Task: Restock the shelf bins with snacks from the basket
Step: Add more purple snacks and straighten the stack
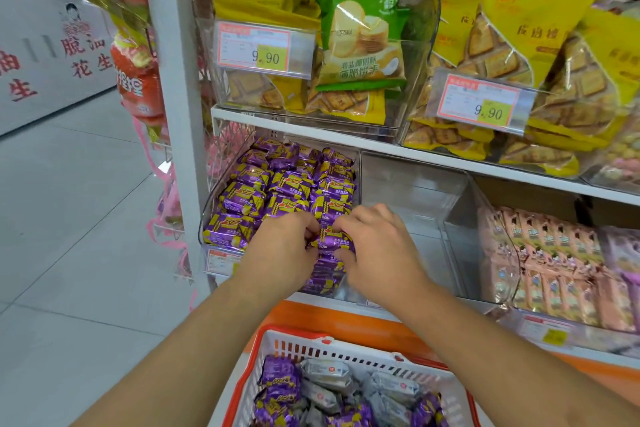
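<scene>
Pinching one purple snack pack [334, 241] between curled fingers, the left hand [282, 250] and right hand [377, 250] hold something light, crinkly, slippery, best gripped by its sides.

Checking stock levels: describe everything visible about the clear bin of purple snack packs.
The clear plastic bin sits on the lower shelf at its left end, front wall angled outward, with a price label below. Purple-and-yellow foil packs fill it in rows. The left hand and right hand grip one purple pack at its front.
</scene>
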Demonstrator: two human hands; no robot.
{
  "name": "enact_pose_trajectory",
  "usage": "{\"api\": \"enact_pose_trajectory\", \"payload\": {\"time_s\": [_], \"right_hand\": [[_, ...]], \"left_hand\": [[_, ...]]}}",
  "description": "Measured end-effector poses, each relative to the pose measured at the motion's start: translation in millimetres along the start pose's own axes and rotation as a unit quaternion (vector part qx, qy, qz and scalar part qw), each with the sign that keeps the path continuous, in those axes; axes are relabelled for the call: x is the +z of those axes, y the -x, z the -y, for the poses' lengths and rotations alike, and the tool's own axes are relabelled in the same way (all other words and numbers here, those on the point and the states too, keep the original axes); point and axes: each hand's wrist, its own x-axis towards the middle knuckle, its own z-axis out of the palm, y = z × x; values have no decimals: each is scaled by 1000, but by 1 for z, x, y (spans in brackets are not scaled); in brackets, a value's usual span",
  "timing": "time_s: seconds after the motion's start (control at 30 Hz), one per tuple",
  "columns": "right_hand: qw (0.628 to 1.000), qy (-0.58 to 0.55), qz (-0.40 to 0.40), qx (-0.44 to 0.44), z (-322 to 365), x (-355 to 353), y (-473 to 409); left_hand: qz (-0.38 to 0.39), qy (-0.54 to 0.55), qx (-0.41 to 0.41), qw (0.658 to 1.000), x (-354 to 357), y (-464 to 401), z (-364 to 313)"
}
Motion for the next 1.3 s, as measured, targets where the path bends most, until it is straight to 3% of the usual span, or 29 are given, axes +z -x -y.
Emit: {"api": "enact_pose_trajectory", "payload": {"time_s": [0.23, 0.33, 0.47, 0.67, 0.77, 0.93, 1.07, 1.2, 1.3], "right_hand": [[996, -77, -25, 30, 11, -7, -1], [993, -101, -22, 55, 20, -8, -22], [989, -123, 12, 83, 36, -6, -71], [980, -118, 96, 128, 48, 17, -162], [973, -123, 101, 168, 48, 28, -188], [970, -176, 34, 164, 40, 34, -178], [949, -302, 5, 92, 41, 5, -129], [938, -345, 39, -19, 43, -11, -82], [932, -348, 87, -49, 44, -18, -56]], "left_hand": [[6, 55, -13, 998, -22, -3, 10], [-3, 24, 2, 1000, -30, -7, 18], [-47, -45, 21, 998, -35, -17, 33], [-37, -94, -1, 995, -38, -23, 40], [-33, -78, -14, 996, -39, -27, 43], [-88, 23, -65, 994, -49, -29, 39], [-160, 203, -168, 951, -57, -34, 42], [-78, 411, -227, 879, -68, -20, 35], [-19, 442, -215, 871, -78, -2, 25]]}}
